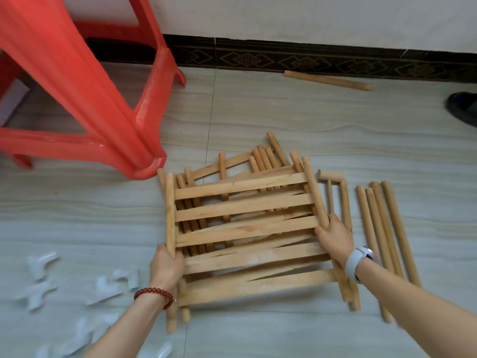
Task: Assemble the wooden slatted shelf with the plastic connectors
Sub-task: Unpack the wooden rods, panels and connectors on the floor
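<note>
Far left, at about 8 o'clock: white plastic connectors (41,264) are lying scattered on the pale tiled floor (258,109), blurred, so their exact shapes cannot be told. More of them are spreading toward 7 o'clock, near the left forearm.

At 10 to 11 o'clock a red plastic stool (85,81) is standing, one foot coming down just beside the far left corner of the wood pile.

Centre: a slatted panel (245,215) is lying on top of a loose heap of further panels and rods (260,157), with slats running side to side and round rails down each edge. The left hand (166,264), red bead bracelet (154,294) on the wrist, is gripping the panel's left rail (170,213) near its lower end, fingers curled round it. The right hand (335,237), white watch (360,262) on the wrist, is holding the right rail (316,192) about halfway down, fingers wrapped on it, thumb pressing toward the slat ends.

At 3 o'clock, just beside the pile, a bundle of long wooden dowels (382,228) is lying roughly parallel, running from far to near. Between them and the panel, shorter rods (333,177) are forming a rough corner.

At 1 o'clock a single dowel (327,80) is resting against the dark patterned skirting (258,58). At the far right edge, 2 o'clock, a dark shoe (464,107) is showing.
</note>
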`<move>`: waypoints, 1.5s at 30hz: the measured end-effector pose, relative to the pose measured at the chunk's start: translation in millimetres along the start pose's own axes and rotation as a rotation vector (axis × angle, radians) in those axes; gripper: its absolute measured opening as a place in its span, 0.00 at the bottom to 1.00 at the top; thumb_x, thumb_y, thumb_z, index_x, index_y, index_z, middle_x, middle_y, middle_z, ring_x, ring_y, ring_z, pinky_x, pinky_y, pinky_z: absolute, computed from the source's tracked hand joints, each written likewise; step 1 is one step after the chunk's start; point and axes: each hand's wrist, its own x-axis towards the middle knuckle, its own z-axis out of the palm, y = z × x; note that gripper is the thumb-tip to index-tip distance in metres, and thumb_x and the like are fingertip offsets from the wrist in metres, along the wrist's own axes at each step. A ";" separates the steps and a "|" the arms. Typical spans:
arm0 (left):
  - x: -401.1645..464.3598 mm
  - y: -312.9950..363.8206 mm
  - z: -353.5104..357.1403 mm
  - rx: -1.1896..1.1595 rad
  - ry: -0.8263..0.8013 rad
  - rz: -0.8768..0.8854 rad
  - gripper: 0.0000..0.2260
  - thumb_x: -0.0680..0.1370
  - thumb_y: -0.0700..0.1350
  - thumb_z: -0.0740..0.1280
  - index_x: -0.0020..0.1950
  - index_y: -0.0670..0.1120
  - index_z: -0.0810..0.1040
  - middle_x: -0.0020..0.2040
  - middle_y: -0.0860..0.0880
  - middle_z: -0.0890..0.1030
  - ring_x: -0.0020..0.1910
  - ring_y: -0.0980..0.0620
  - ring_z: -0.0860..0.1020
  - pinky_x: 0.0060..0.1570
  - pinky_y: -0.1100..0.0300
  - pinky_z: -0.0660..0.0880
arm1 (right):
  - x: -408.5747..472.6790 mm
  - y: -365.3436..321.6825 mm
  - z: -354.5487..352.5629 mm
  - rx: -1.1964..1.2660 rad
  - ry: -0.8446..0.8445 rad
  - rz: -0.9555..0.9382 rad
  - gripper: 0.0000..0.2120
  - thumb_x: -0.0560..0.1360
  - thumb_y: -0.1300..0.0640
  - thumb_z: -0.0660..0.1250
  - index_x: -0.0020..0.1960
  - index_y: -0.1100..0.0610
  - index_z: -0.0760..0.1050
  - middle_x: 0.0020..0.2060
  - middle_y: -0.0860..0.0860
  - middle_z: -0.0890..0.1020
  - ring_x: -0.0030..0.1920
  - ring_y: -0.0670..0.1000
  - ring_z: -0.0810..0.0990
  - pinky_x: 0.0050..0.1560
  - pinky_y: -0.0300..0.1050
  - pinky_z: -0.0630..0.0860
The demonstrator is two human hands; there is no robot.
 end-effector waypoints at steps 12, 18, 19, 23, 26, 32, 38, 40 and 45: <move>89.1 86.2 0.3 0.214 0.082 0.235 0.10 0.78 0.39 0.60 0.58 0.38 0.74 0.52 0.36 0.78 0.53 0.36 0.75 0.50 0.51 0.70 | 40.5 -27.0 8.3 0.199 0.167 0.045 0.11 0.78 0.64 0.58 0.58 0.64 0.71 0.43 0.55 0.75 0.42 0.57 0.74 0.41 0.43 0.66; 119.2 115.0 6.4 0.216 0.136 0.298 0.10 0.78 0.37 0.60 0.57 0.37 0.74 0.50 0.35 0.78 0.52 0.36 0.76 0.50 0.50 0.71 | 72.9 -51.0 -1.4 0.154 0.135 0.018 0.12 0.79 0.63 0.56 0.61 0.66 0.69 0.45 0.56 0.73 0.35 0.50 0.69 0.28 0.39 0.61; 117.0 115.3 5.4 0.201 0.154 0.311 0.10 0.78 0.37 0.60 0.57 0.36 0.74 0.50 0.35 0.78 0.51 0.36 0.76 0.49 0.50 0.70 | 73.8 -51.8 -2.0 0.157 0.142 0.005 0.13 0.79 0.63 0.56 0.61 0.66 0.68 0.46 0.57 0.73 0.35 0.50 0.70 0.29 0.40 0.61; 85.1 100.1 -3.0 0.129 0.209 0.361 0.10 0.79 0.38 0.60 0.59 0.37 0.72 0.51 0.36 0.77 0.53 0.35 0.74 0.48 0.51 0.68 | 56.7 -43.4 2.9 0.180 0.215 -0.054 0.14 0.77 0.66 0.55 0.62 0.65 0.68 0.47 0.58 0.76 0.46 0.59 0.75 0.39 0.42 0.66; 52.0 68.2 -12.2 0.097 0.194 0.338 0.09 0.79 0.39 0.60 0.58 0.37 0.72 0.51 0.35 0.77 0.53 0.35 0.74 0.48 0.51 0.68 | 22.7 -22.7 7.3 0.107 0.226 -0.083 0.12 0.76 0.65 0.56 0.58 0.64 0.70 0.42 0.57 0.76 0.38 0.56 0.73 0.35 0.46 0.67; 2.4 -7.3 -20.5 0.128 0.110 0.250 0.09 0.80 0.41 0.60 0.58 0.37 0.70 0.44 0.40 0.74 0.43 0.40 0.73 0.43 0.52 0.69 | -54.0 29.0 25.3 0.044 0.102 -0.038 0.09 0.77 0.63 0.58 0.57 0.62 0.68 0.43 0.54 0.74 0.43 0.57 0.75 0.42 0.47 0.70; -28.9 -62.2 -24.7 0.226 0.013 0.154 0.08 0.80 0.40 0.59 0.56 0.38 0.70 0.45 0.38 0.76 0.40 0.41 0.73 0.39 0.54 0.68 | -97.2 65.0 39.1 -0.111 -0.016 0.056 0.06 0.77 0.61 0.57 0.52 0.63 0.68 0.47 0.59 0.76 0.44 0.59 0.73 0.41 0.44 0.65; -32.1 -75.4 -23.3 0.250 -0.030 0.112 0.09 0.79 0.40 0.59 0.57 0.37 0.71 0.47 0.37 0.78 0.41 0.42 0.73 0.40 0.53 0.69 | -102.0 72.8 44.8 -0.157 -0.042 0.092 0.08 0.77 0.61 0.57 0.53 0.64 0.68 0.51 0.61 0.77 0.47 0.60 0.74 0.42 0.44 0.66; -18.0 -68.4 -9.2 0.203 -0.062 0.070 0.12 0.80 0.38 0.57 0.62 0.36 0.70 0.53 0.35 0.77 0.50 0.38 0.75 0.49 0.51 0.71 | -77.5 61.5 48.8 -0.181 0.025 0.131 0.14 0.77 0.63 0.57 0.61 0.68 0.68 0.60 0.64 0.70 0.58 0.64 0.71 0.57 0.50 0.69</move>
